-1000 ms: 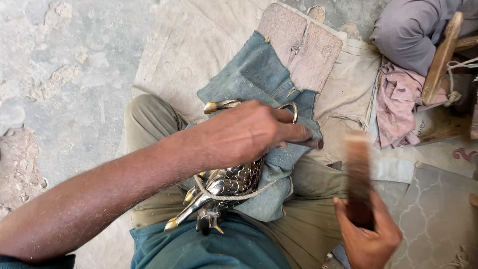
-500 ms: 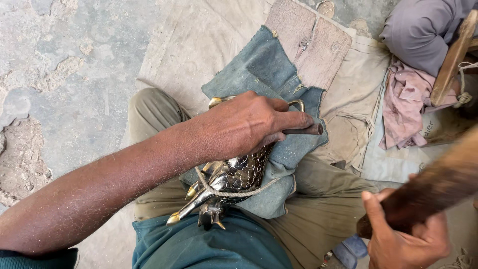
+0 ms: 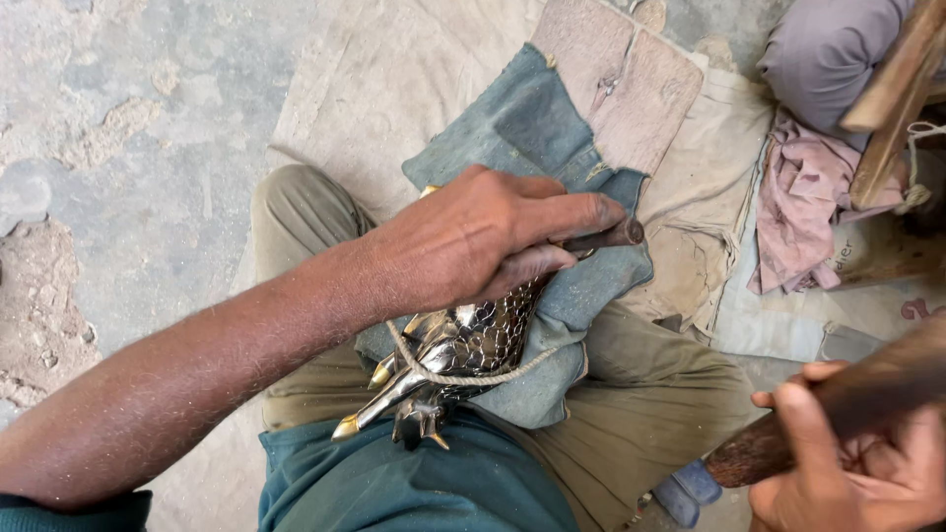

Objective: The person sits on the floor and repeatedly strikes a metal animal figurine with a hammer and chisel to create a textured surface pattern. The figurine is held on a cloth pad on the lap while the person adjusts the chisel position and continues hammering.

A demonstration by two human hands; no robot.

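Stage: mid-work, as judged. Scale pattern already cut over part of metal figure; remainder hidden under palm.
Left hand: closed around dark punch, tip pointing away from wrist, pressing figure onto blue cloth.
Right hand: gripping wooden mallet, well apart to right.
Cord: looped across figure below left hand.

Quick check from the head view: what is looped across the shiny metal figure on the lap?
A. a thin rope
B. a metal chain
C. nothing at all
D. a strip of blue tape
A: a pale thin rope crosses the metal figure, which lies on blue cloth under the left hand.
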